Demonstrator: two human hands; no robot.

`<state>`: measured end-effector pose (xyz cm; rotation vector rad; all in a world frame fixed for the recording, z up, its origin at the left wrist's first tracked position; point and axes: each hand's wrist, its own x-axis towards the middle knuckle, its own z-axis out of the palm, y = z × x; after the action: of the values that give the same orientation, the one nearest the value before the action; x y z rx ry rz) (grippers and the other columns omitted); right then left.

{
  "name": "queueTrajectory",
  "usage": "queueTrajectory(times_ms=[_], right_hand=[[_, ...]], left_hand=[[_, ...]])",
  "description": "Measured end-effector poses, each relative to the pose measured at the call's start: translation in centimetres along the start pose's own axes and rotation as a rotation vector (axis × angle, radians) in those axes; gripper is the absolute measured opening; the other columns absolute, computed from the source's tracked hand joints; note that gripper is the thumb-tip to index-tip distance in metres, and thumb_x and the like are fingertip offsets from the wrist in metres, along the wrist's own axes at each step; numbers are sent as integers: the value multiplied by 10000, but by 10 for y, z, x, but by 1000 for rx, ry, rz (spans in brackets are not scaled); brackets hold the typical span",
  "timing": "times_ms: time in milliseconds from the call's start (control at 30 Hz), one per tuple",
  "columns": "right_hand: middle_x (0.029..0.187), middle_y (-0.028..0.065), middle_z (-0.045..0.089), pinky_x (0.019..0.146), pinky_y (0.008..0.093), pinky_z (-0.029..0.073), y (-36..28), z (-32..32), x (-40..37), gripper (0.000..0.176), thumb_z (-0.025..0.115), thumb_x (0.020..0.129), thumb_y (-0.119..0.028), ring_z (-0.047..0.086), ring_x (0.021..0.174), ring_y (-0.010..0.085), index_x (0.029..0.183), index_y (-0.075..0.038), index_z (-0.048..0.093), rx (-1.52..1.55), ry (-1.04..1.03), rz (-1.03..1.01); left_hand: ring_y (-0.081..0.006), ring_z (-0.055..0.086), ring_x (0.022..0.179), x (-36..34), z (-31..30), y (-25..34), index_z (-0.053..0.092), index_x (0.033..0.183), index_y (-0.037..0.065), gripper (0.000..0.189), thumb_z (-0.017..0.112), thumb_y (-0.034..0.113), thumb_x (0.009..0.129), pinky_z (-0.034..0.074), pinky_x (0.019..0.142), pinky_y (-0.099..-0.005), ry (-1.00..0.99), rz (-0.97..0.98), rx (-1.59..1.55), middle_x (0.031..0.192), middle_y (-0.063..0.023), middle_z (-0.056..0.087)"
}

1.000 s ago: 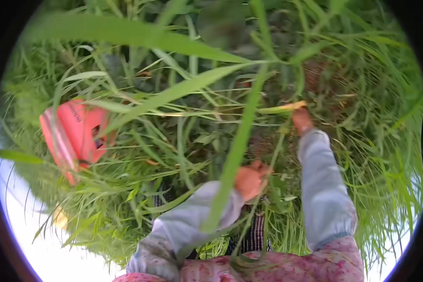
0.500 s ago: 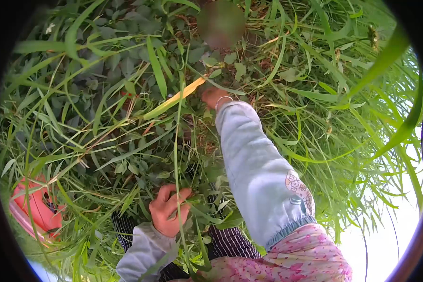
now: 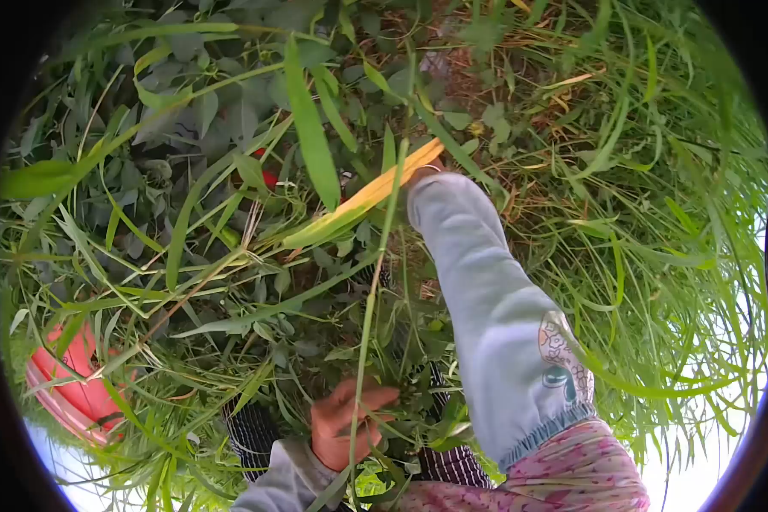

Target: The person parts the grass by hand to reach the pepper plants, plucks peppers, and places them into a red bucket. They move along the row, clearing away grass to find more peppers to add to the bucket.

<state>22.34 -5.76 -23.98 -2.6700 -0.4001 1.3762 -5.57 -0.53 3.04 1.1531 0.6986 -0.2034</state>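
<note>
Low in the view, my left hand [image 3: 350, 422] has its fingers bent together among green stems and leaves near my knees; what it may hold is too hidden to make out. My right arm, in a pale blue sleeve [image 3: 474, 264], reaches forward into the plants. Only a bit of my right hand [image 3: 428, 171] shows at the cuff, with a bracelet at the wrist; its fingers are hidden behind a yellowing leaf [image 3: 375, 192] and other foliage. Something small and red [image 3: 267, 175] shows among the leaves left of that leaf.
A red-pink container [image 3: 72, 384] lies in the grass at the lower left. Tall grass [image 3: 657, 256] fills the right side. Long stems cross close in front of the camera. Striped dark trousers [image 3: 252, 435] show at the bottom.
The view has shifted, and both hands appear further right. My right hand is now mostly covered by leaves. My left hand appears lower, with its fingers still bent.
</note>
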Motion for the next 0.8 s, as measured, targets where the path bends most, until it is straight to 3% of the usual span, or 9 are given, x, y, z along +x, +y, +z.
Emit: queueTrajectory(times_ms=[33, 100, 333, 433, 467, 567, 700, 733, 800], right_hand=[[865, 81, 633, 575, 287, 479, -1, 3, 3, 217, 561, 838, -219, 606, 712, 159, 953, -46, 624, -14, 8, -1], [872, 80, 632, 570, 288, 478, -1, 8, 8, 216, 560, 841, -218, 603, 719, 159, 956, -46, 622, -41, 28, -3], [897, 74, 627, 550, 289, 474, 1, 5, 6, 215, 559, 852, -217, 592, 743, 159, 965, -45, 618, 104, 65, 20], [908, 72, 624, 542, 290, 472, -1, -11, -12, 214, 558, 856, -217, 588, 754, 159, 969, -44, 616, 369, 91, 80], [912, 71, 624, 539, 290, 472, -2, -16, -22, 214, 558, 858, -217, 586, 757, 159, 971, -44, 615, 488, 88, 107], [922, 69, 621, 531, 290, 470, -9, -40, -56, 213, 558, 862, -216, 582, 768, 158, 975, -44, 613, 939, -2, 123], [767, 37, 546, 451, 236, 368, -7, -86, -108, 199, 546, 872, -273, 467, 548, 118, 924, -81, 531, 1445, -219, 175], [725, 18, 504, 433, 233, 328, -21, -98, -131, 206, 536, 875, -293, 419, 496, 104, 919, -100, 481, 1480, -164, 212], [713, 7, 487, 436, 242, 325, -20, -116, -161, 221, 531, 876, -312, 418, 495, 98, 925, -102, 480, 1638, -381, 113]], left_hand=[[-245, 614, 862, 2, -1, -1, 598, 956, -95, 226, 576, 65, 798, 571, 662, -280, -30, 66, 33, 992, -186, 555], [-256, 625, 798, 1, 1, -5, 635, 959, 0, 359, 675, -67, 609, 496, 676, -320, 37, -152, -208, 901, -157, 624], [-309, 622, 811, 13, -1, -4, 626, 913, 3, 267, 702, 49, 661, 494, 691, -344, 32, 5, -162, 941, -167, 617], [-230, 626, 813, 13, -1, 10, 654, 880, 24, 276, 705, -20, 613, 511, 656, -332, 2, 43, 5, 888, -130, 639], [-277, 635, 765, 12, -3, 12, 624, 916, -5, 276, 709, 76, 666, 517, 641, -347, -22, 50, 8, 940, -158, 621], [-234, 632, 776, 11, -9, 21, 626, 926, -6, 278, 696, 39, 660, 520, 642, -331, 40, 58, -43, 904, -148, 628], [-195, 622, 770, 15, -27, 24, 627, 939, -6, 273, 668, -30, 670, 513, 627, -303, 17, 177, -80, 867, -112, 636], [-180, 617, 755, 12, -30, 23, 624, 950, -8, 271, 656, -44, 683, 510, 619, -295, 29, 109, -204, 863, -103, 638], [-150, 609, 725, 5, -31, 24, 617, 971, -14, 268, 634, -70, 710, 503, 603, -278, 60, -29, -447, 853, -85, 641]])
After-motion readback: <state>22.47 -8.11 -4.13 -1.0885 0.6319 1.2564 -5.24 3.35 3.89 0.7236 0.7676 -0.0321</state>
